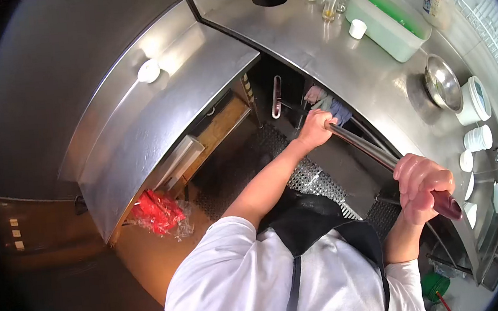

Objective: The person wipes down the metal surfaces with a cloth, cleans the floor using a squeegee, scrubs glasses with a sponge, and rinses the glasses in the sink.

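A long metal pole (363,145) runs diagonally between my two hands. My left hand (316,129) is wrapped round it farther forward, near cloths (330,102) hanging under the counter's edge. Closer to me on the right, my right hand (423,187) is closed round the pole near its dark reddish end (447,205). Beyond my left hand is a narrow, shiny head (277,97) low in the gap between the counters; whether it joins the pole is hard to tell. Part of the pole is hidden by my fingers.
Steel counters (334,44) stand ahead and right, with glasses (329,6), a green-lined tub (388,19), a metal bowl (443,83) and white containers (473,100). Left are a steel worktop (167,97) and red plastic bags (159,212). Perforated matting (316,179) covers some floor.
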A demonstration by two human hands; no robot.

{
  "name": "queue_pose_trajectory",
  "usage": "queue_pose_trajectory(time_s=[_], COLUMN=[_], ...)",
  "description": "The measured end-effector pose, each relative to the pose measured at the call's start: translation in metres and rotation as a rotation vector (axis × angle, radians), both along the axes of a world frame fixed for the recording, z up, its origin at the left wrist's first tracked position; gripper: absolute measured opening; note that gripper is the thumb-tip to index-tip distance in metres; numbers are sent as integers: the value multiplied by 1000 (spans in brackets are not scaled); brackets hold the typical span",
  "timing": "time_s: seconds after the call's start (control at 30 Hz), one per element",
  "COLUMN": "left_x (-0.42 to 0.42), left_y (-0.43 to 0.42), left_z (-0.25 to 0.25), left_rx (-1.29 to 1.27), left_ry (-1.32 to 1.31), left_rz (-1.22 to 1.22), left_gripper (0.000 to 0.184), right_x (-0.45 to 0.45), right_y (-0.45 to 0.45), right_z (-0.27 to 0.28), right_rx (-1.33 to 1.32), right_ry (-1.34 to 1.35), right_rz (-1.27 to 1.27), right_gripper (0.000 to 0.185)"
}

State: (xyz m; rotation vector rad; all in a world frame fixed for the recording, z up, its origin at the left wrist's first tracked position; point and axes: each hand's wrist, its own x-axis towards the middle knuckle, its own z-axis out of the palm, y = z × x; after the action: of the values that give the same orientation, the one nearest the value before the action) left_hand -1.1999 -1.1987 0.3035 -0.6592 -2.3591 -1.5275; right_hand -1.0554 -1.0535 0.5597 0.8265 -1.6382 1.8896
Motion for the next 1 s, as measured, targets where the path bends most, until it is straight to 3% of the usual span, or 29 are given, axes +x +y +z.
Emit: queue_pose_trajectory(time_s=[0.13,0.2,0.23,0.27,0.37,0.43,0.57,0.63,0.67,0.7,0.73,0.77,0.83,0.9,0.93,1.0], left_x=[-54,-77,-84,-92,-117,-134,-165,-159,-162,-155,-147,-145,-141,-137,-135,-144], left_y=[-36,-62,-73,-88,-105,-111,-116,-118,-113,-110,-108,-106,-98,-101,-106,-116], left_z=[-35,-64,-81,-99,-120,-115,-56,-17,-29,-23,-10,7,29,45,49,43], left_rx=[-2,-56,-29,-107,-159,-168,22,59,36,127,219,278,409,407,387,288], left_ry=[113,26,30,-228,-160,-224,-360,-409,-441,-412,-380,-382,-275,-311,-296,-213], left_rz=[55,192,371,380,348,347,183,138,15,10,5,16,22,-36,-51,19], left_gripper=[28,22,21,9,33,45,46,40,35,30,26,22,18,20,21,23], right_x=[-50,-88,-107,-125,-185,-218,-274,-280,-280,-278,-269,-265,-248,-235,-230,-216], right_y=[-22,-45,-61,-77,-113,-137,-165,-186,-194,-199,-194,-197,-186,-189,-181,-176], right_z=[-41,-76,-96,-118,-154,-120,-46,-17,-11,-19,-5,-1,16,28,35,25], right_rx=[-158,-201,-152,-104,-76,10,260,389,454,287,391,200,327,148,135,137], right_ry=[-71,-140,-241,-345,-510,-511,-569,-378,-284,-148,-100,-115,-48,127,128,140], right_rz=[-120,-124,-227,-332,-369,-379,-296,-288,-284,-242,-210,-82,-157,-246,-96,-141], right_gripper=[34,27,23,20,18,20,16,16,17,23,27,31,34,33,33,35])
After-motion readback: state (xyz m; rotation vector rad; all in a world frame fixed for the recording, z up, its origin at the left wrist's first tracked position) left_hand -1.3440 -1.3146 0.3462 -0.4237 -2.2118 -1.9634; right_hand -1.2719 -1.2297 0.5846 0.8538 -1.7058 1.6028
